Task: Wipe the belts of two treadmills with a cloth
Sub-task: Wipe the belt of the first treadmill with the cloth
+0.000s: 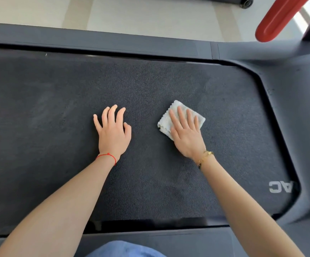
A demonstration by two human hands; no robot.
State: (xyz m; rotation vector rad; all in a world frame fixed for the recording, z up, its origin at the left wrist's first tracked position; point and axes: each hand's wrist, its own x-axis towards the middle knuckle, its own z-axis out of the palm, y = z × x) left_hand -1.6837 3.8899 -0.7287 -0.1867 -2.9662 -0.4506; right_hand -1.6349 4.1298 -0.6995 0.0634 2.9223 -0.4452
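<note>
- The right hand (186, 134) lies flat, fingers straight and together, pressing a small folded white terry cloth (176, 115) onto the dark textured treadmill belt (150, 182).
- The cloth sits under the fingers, toward the belt's right end near the grey motor cover (298, 108).
- The left hand (113, 130) rests on the bare belt just beside it, fingers spread and bent, holding nothing.
- The belt's long axis runs left–right; most unwiped-looking surface lies to the left, so the next stroke likely sweeps that way.
</note>
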